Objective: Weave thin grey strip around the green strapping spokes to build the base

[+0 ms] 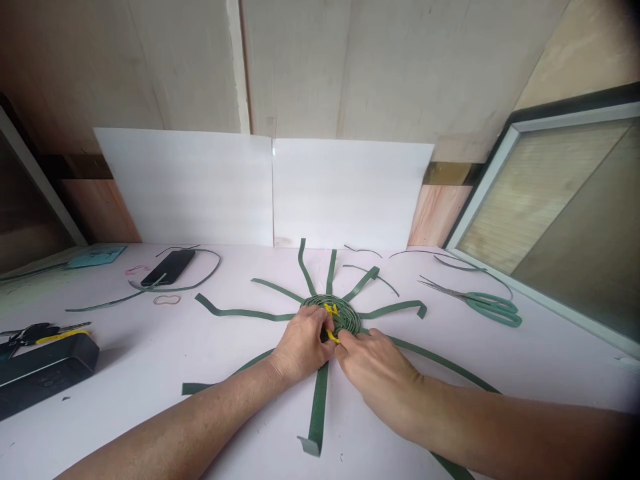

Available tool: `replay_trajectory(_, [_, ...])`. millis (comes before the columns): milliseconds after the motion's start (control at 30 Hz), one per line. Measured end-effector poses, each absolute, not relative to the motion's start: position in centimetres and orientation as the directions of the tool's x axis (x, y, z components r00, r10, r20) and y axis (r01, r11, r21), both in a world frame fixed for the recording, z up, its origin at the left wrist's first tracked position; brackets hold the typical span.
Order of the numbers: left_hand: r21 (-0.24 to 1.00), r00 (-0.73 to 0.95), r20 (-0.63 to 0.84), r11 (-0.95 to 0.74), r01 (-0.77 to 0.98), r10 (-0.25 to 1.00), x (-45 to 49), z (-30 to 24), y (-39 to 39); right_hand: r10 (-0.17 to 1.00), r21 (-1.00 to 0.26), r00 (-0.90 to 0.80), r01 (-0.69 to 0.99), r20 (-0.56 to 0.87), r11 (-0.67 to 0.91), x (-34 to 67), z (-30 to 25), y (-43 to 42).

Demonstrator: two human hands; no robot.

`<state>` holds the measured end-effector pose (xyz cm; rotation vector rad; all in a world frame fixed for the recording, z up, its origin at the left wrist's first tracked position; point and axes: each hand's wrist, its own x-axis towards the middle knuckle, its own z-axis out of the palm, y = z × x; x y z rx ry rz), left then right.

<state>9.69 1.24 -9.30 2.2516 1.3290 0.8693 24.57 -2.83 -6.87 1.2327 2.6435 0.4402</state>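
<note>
A round weave of green strapping [350, 310] lies in the middle of the white table, with several flat green strips [319, 407] radiating from it. Yellow strips [331, 309] show at its centre. My left hand [307, 333] is closed at the near left part of the weave, its thumb and fingers pinching the yellow strip. From the right, my right hand [373, 363] pinches the same yellow strip near its end. Both sets of fingertips almost meet there and partly hide the weave's near edge.
Green-handled scissors [490, 307] lie at the right, points toward the weave. A black phone [169, 267], loose thin green strips [215, 270] and a rubber band [167, 300] are at the back left. Keys [35, 332] and a black box [47, 373] sit at the left edge. White boards [350, 193] stand behind.
</note>
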Motion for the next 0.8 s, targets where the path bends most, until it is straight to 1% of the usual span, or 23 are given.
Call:
replay_trajectory(67, [0.610,0.353,0.304,-0.466,0.641,0.885,9.7,-9.2,1.2,0.817,0.317,-0.562,0.757,-0.132,0.572,24.5,-6.8,-2.6])
replay_trajectory(100, [0.611,0.352,0.301,-0.462,0.643,0.886,9.7,-9.2,1.2,0.835,0.293,-0.528,0.783,-0.152,0.549,24.5,-6.8,-2.5])
replay_trajectory(133, [0.610,0.350,0.301,-0.461,0.644,0.887,9.7,-9.2,1.2,0.843,0.247,-0.518,0.806,-0.142,0.537,24.6,-6.7,-2.3])
replay_trajectory(233, [0.598,0.348,0.318,-0.471,0.648,0.882,9.7,-9.4,1.0,0.867,0.028,-0.498,0.866,-0.036,0.499,25.1,-6.4,-1.4])
replay_trajectory(300, [0.594,0.359,0.330,-0.488,0.640,0.873,9.7,-9.6,1.0,0.893,-0.122,-0.450,0.885,0.019,0.449,25.4,-5.9,-0.4])
replay_trajectory(367, [0.591,0.378,0.339,-0.507,0.627,0.862,9.7,-9.7,0.9,0.913,-0.232,-0.407,0.888,0.004,0.397,25.6,-5.5,0.7])
replay_trajectory(400, [0.590,0.384,0.345,-0.516,0.621,0.856,9.7,-9.8,0.8,0.912,-0.267,-0.411,0.880,-0.009,0.394,25.6,-5.4,1.3])
replay_trajectory(433, [0.589,0.389,0.355,-0.527,0.613,0.850,9.7,-9.8,0.8,0.898,-0.289,-0.441,0.861,-0.013,0.418,25.7,-5.3,1.9])
replay_trajectory(467, [0.587,0.398,0.369,-0.542,0.601,0.840,9.6,-9.9,0.8,0.867,-0.295,-0.498,0.828,0.004,0.477,25.8,-5.4,2.5])
replay_trajectory(533, [0.571,0.427,0.408,-0.591,0.570,0.807,9.6,-9.8,0.8,0.755,-0.268,-0.651,0.716,0.077,0.645,26.1,-5.9,3.6])
replay_trajectory(600, [0.548,0.464,0.439,-0.639,0.540,0.769,9.5,-9.7,0.8,0.631,-0.239,-0.766,0.594,0.124,0.768,26.5,-6.6,4.4])
replay_trajectory(667, [0.525,0.498,0.456,-0.674,0.519,0.738,9.2,-9.7,0.8,0.570,-0.247,-0.811,0.530,0.133,0.811,27.0,-7.2,5.0])
replay_trajectory(733, [0.486,0.534,0.476,-0.715,0.503,0.699,9.0,-9.7,0.7,0.550,-0.254,-0.823,0.508,0.139,0.823,27.3,-7.6,5.1])
replay_trajectory(800, [0.392,0.593,0.502,-0.776,0.493,0.630,8.8,-9.7,0.6,0.538,-0.227,-0.831,0.502,0.143,0.835,27.4,-7.7,5.0])
